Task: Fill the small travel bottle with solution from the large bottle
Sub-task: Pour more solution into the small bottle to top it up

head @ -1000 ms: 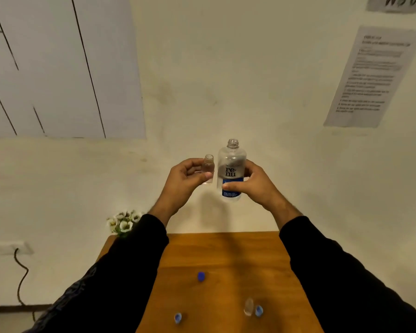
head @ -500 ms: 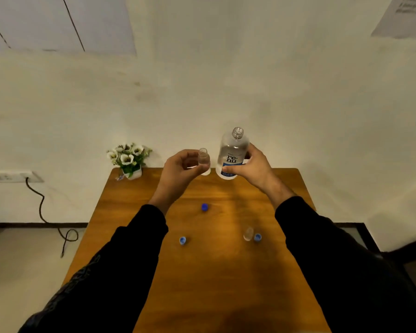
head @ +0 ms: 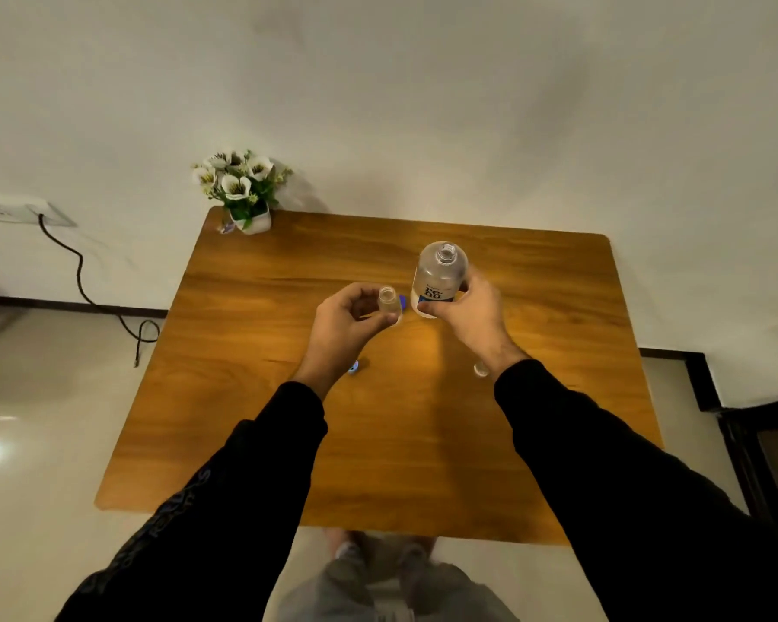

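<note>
Clear plastic forms both bottles, and both stand uncapped with open necks. The large bottle has a rounded shoulder, a short threaded neck and a white-and-blue label with dark lettering near its base. Its long axis runs close to upright, mouth upward and leaning slightly toward the far edge of the table. The right hand grasps it low on the body, thumb across the label and fingers curled round the far side.

The small travel bottle is a narrow transparent vial, also held roughly upright with its mouth facing up. The left hand pinches it between thumb and curled fingers. Both bottles are held above the middle of the table, side by side and near each other but apart.

On the wooden table top, a blue cap shows just beside the small bottle, partly hidden. Another blue cap lies by the left wrist. A small clear item lies by the right sleeve; its kind cannot be told. A white pot of white flowers stands at the far left corner.
</note>
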